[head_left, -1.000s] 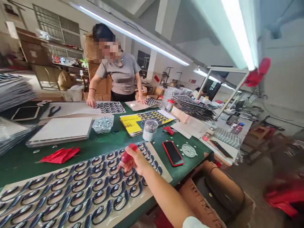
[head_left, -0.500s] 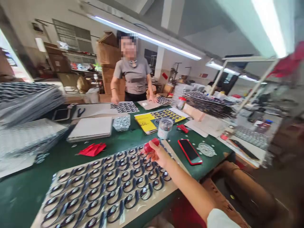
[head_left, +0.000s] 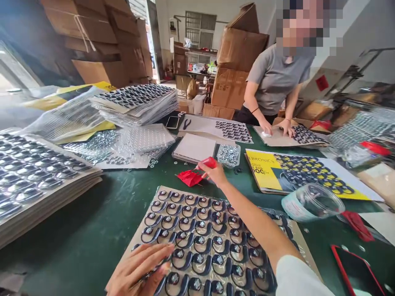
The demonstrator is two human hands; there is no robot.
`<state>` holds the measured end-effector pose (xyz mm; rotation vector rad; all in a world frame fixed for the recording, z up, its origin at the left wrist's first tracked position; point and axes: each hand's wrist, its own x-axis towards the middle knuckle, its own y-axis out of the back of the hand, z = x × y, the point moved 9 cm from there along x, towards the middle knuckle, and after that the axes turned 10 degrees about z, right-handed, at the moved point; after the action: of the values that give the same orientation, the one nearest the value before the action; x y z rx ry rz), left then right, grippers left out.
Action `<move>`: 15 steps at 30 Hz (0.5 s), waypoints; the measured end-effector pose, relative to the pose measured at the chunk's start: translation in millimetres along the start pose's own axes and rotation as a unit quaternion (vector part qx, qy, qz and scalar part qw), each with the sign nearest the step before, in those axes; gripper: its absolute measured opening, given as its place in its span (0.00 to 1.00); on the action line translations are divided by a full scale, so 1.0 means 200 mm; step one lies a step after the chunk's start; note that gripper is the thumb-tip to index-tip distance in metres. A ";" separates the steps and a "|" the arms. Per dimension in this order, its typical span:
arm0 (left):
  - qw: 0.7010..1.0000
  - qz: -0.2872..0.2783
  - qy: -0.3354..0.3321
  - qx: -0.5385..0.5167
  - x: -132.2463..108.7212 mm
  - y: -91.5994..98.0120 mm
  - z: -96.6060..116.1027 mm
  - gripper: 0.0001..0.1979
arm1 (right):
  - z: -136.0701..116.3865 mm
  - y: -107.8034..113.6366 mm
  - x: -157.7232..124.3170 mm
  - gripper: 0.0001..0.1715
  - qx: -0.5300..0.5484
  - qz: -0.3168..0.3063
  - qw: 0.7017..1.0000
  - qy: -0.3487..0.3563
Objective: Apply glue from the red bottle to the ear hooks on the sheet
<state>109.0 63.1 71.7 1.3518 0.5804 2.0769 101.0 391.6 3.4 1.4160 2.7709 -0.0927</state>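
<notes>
My right hand (head_left: 215, 173) is closed around a small red bottle (head_left: 208, 163), its narrow end pointing left, over a crumpled red cloth (head_left: 189, 177). Whether bottle and cloth touch, I cannot tell. Below my right forearm lies a card sheet (head_left: 200, 240) under clear film, with rows of dark curled pieces, each bearing a shiny round stone-like part. My left hand (head_left: 138, 267) rests at the near left part of this sheet, fingers stretched out and thumb apart. Part of its underside is hidden.
Stacked sheets (head_left: 37, 185) stand at left. A clear tub of shiny bits (head_left: 228, 155), white cards (head_left: 194, 148), a yellow printed sheet (head_left: 262, 168), a clear jar (head_left: 311, 201) and a red-edged phone (head_left: 359, 269) lie around. Across the table a co-worker (head_left: 271, 82) handles another sheet.
The view has swung left and closer to the table. My right hand has carried the red bottle from above the sheet to the red cloth. My left hand has come into view.
</notes>
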 end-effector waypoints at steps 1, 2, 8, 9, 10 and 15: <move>1.000 -0.020 -0.023 0.000 0.05 -0.04 0.01 0.14 | -0.01 0.04 0.00 0.21 0.005 0.003 1.000 0.005; 0.998 -0.038 -0.051 -0.005 0.09 -0.09 0.03 0.14 | -0.01 0.09 -0.01 0.21 0.012 0.005 1.000 0.005; 0.980 -0.098 -0.174 0.017 0.33 -0.39 0.06 0.16 | 0.05 0.22 -0.14 0.30 0.045 -0.027 0.997 -0.048; 0.976 -0.102 -0.190 0.018 0.35 -0.43 0.07 0.16 | 0.06 0.22 -0.15 0.29 0.048 -0.028 0.997 -0.050; 0.974 -0.103 -0.201 0.017 0.35 -0.46 0.06 0.16 | 0.06 0.21 -0.17 0.28 0.051 -0.025 0.997 -0.047; 0.972 -0.087 -0.219 -0.019 0.37 -0.53 0.04 0.14 | 0.06 0.18 -0.20 0.23 0.059 -0.022 0.998 -0.020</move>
<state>118.1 190.6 56.5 1.6097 0.4444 1.5734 153.1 378.9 -7.7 1.3604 2.8079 -0.2864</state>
